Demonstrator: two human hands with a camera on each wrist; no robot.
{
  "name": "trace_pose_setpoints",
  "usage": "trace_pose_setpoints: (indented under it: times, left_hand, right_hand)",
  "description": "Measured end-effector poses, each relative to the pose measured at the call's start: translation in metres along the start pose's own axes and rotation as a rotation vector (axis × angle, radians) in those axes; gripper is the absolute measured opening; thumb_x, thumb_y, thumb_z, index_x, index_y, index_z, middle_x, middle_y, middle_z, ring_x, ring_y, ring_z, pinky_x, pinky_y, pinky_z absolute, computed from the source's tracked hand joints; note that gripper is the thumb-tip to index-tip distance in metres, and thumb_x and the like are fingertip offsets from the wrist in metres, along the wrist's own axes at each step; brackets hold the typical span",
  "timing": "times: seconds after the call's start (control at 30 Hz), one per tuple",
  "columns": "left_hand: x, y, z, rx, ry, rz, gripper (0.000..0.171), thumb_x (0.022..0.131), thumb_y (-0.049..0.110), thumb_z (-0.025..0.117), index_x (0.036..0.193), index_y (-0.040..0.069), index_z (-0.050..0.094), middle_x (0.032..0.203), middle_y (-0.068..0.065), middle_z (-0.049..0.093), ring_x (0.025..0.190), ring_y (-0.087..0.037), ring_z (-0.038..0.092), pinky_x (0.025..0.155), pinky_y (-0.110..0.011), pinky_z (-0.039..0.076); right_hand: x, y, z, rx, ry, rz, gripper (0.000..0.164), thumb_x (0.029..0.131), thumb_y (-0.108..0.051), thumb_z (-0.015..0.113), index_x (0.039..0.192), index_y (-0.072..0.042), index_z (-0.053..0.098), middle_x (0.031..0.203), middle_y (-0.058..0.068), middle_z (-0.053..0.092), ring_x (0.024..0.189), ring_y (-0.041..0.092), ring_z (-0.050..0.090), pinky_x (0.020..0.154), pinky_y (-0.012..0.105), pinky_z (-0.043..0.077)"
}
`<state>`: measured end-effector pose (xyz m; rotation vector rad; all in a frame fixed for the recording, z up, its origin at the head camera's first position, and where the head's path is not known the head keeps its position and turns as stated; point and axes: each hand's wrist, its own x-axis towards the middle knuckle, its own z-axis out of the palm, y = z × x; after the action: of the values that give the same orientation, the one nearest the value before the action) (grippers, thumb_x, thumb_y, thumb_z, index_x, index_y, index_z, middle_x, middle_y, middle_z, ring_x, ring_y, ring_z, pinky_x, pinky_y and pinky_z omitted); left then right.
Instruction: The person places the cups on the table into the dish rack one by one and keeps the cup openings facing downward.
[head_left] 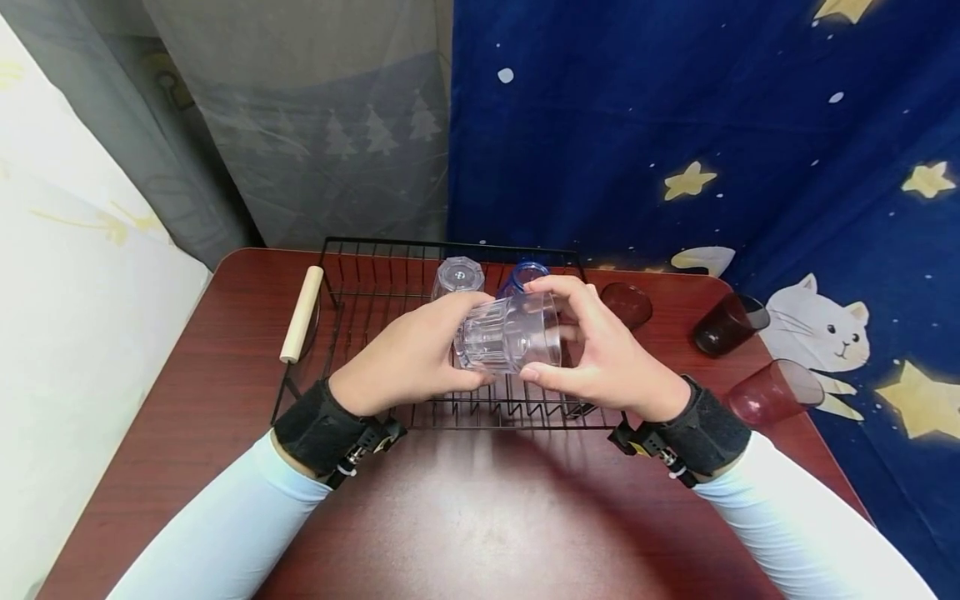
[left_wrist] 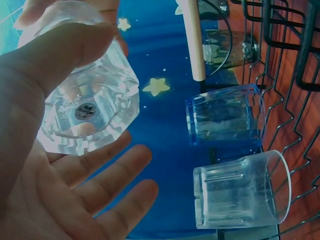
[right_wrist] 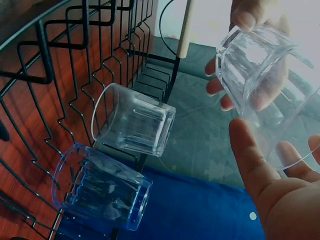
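Both hands hold a clear drinking glass (head_left: 502, 335) on its side above a black wire dish rack (head_left: 502, 428). My left hand (head_left: 416, 350) grips its faceted base end between thumb and forefinger; in the left wrist view the other fingers spread away below the base. At the rim end, on the right, my right hand (head_left: 611, 350) holds the glass between thumb and fingers. Just behind it in the rack, another clear glass (head_left: 459, 273) stands upside down beside a blue-tinted glass (head_left: 528, 272), which the right hand partly covers.
The rack's wooden handle (head_left: 302, 315) is at its left side. Right of the rack are a dark red glass (head_left: 628, 305), a dark tumbler (head_left: 729, 323) and a reddish glass (head_left: 774, 392) near the table's right edge. A blue starry curtain (head_left: 600, 150) hangs behind.
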<state>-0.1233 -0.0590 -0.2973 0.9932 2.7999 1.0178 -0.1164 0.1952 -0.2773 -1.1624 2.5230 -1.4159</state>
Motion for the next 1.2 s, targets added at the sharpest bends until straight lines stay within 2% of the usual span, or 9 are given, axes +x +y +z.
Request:
trace_pose_setpoints:
  times: [0.13, 0.33, 0.4, 0.5, 0.6, 0.8, 1.0, 1.1, 1.2]
  left_hand:
    - [-0.002, 0.000, -0.004, 0.000, 0.007, -0.013, 0.081, 0.074, 0.034, 0.087, 0.143, 0.017, 0.048, 0.125, 0.002, 0.059, 0.099, -0.012, 0.061, 0.084, -0.035, 0.054]
    - [-0.002, 0.001, -0.009, -0.034, 0.009, -0.010, 0.084, 0.074, 0.029, 0.090, 0.145, 0.013, 0.047, 0.135, -0.004, 0.056, 0.111, -0.016, 0.058, 0.093, -0.037, 0.052]
    - [-0.003, 0.001, -0.010, -0.043, 0.015, -0.002, 0.084, 0.074, 0.029, 0.090, 0.145, 0.012, 0.048, 0.136, -0.006, 0.056, 0.113, -0.018, 0.059, 0.095, -0.039, 0.051]
    - [-0.003, 0.002, -0.011, -0.043, 0.023, 0.006, 0.083, 0.075, 0.032, 0.089, 0.144, 0.012, 0.049, 0.137, -0.006, 0.057, 0.115, -0.018, 0.058, 0.096, -0.039, 0.051]
    - [-0.004, 0.002, -0.012, -0.058, 0.033, 0.024, 0.081, 0.077, 0.035, 0.088, 0.144, 0.012, 0.049, 0.137, -0.006, 0.056, 0.116, -0.018, 0.058, 0.097, -0.040, 0.050]
    - [-0.003, 0.003, -0.013, -0.094, 0.057, 0.061, 0.078, 0.079, 0.038, 0.085, 0.143, 0.011, 0.050, 0.139, -0.007, 0.055, 0.122, -0.018, 0.054, 0.100, -0.039, 0.049]
    - [-0.003, 0.005, -0.015, -0.054, 0.057, 0.050, 0.076, 0.081, 0.042, 0.082, 0.143, 0.013, 0.050, 0.140, -0.006, 0.054, 0.126, -0.017, 0.053, 0.102, -0.041, 0.048]
    - [-0.002, 0.005, -0.016, -0.031, 0.047, 0.050, 0.075, 0.081, 0.042, 0.082, 0.143, 0.013, 0.051, 0.139, -0.006, 0.055, 0.125, -0.018, 0.054, 0.102, -0.041, 0.048]
    - [-0.001, 0.004, -0.018, -0.002, 0.021, 0.035, 0.074, 0.081, 0.041, 0.082, 0.142, 0.012, 0.052, 0.138, -0.007, 0.056, 0.124, -0.018, 0.054, 0.103, -0.041, 0.047]
  right_hand:
    - [-0.002, 0.003, -0.001, -0.121, -0.008, 0.031, 0.085, 0.077, -0.012, 0.087, 0.146, -0.013, 0.037, 0.140, 0.009, 0.048, 0.127, 0.022, 0.046, 0.096, 0.037, 0.052]
    - [-0.005, 0.011, -0.003, -0.367, -0.027, 0.114, 0.088, 0.075, -0.037, 0.089, 0.145, -0.018, 0.040, 0.133, 0.003, 0.055, 0.111, 0.019, 0.043, 0.090, 0.042, 0.046]
    - [-0.004, 0.013, -0.003, -0.409, -0.051, 0.119, 0.087, 0.075, -0.042, 0.088, 0.144, -0.016, 0.041, 0.135, 0.004, 0.054, 0.110, 0.021, 0.045, 0.096, 0.044, 0.042]
    - [-0.003, 0.017, -0.002, -0.444, -0.092, 0.119, 0.086, 0.077, -0.046, 0.085, 0.143, -0.011, 0.042, 0.138, 0.007, 0.055, 0.118, 0.024, 0.050, 0.114, 0.052, 0.027]
    - [-0.002, 0.020, -0.001, -0.465, -0.122, 0.127, 0.085, 0.080, -0.050, 0.082, 0.144, -0.010, 0.042, 0.139, 0.009, 0.055, 0.125, 0.022, 0.054, 0.121, 0.059, 0.008]
    - [0.000, 0.024, 0.003, -0.459, -0.149, 0.142, 0.082, 0.081, -0.055, 0.078, 0.143, -0.014, 0.043, 0.133, 0.002, 0.056, 0.119, 0.015, 0.054, 0.104, 0.042, 0.045]
    - [0.003, 0.022, 0.002, -0.498, -0.190, 0.144, 0.084, 0.084, -0.058, 0.074, 0.146, -0.013, 0.042, 0.138, 0.005, 0.055, 0.126, 0.017, 0.052, 0.108, 0.043, 0.043]
    - [0.003, 0.019, -0.002, -0.504, -0.195, 0.143, 0.083, 0.085, -0.056, 0.073, 0.148, -0.012, 0.042, 0.144, 0.007, 0.052, 0.131, 0.020, 0.050, 0.118, 0.053, 0.027]
    - [0.003, 0.016, -0.009, -0.509, -0.181, 0.150, 0.079, 0.087, -0.052, 0.073, 0.148, -0.012, 0.043, 0.146, 0.005, 0.051, 0.129, 0.022, 0.048, 0.117, 0.056, 0.025]
